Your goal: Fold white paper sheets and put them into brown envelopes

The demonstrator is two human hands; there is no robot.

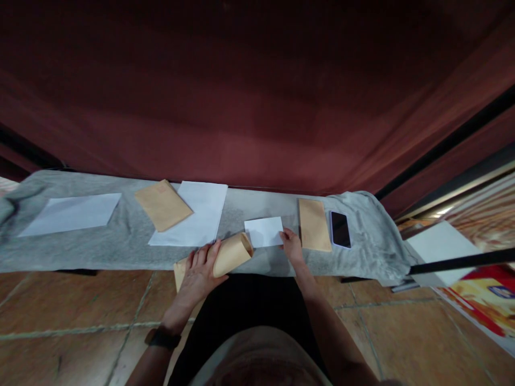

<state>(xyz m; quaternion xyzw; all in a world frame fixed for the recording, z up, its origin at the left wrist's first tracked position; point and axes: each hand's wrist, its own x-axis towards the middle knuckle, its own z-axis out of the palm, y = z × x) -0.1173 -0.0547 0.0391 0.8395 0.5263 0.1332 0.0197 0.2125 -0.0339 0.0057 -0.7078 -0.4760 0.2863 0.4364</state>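
My left hand (201,268) is wrapped over a brown paper envelope (232,256) near the front edge of the cloth. The envelope's mouth gapes toward the right, and its far end sticks out left of my wrist. Between thumb and fingers, my right hand (291,244) pinches the right edge of a folded white paper (263,232). That paper's left edge lies close to the envelope's mouth; whether it touches the rim I cannot tell. My right thumb and fingertips are partly hidden by the hand.
A grey cloth (132,252) covers the narrow surface. White sheets (205,206) lie partly under another brown envelope (164,205); more white paper (72,213) is far left. A third envelope (315,225) and a phone (340,229) lie right. A red curtain (241,134) hangs behind.
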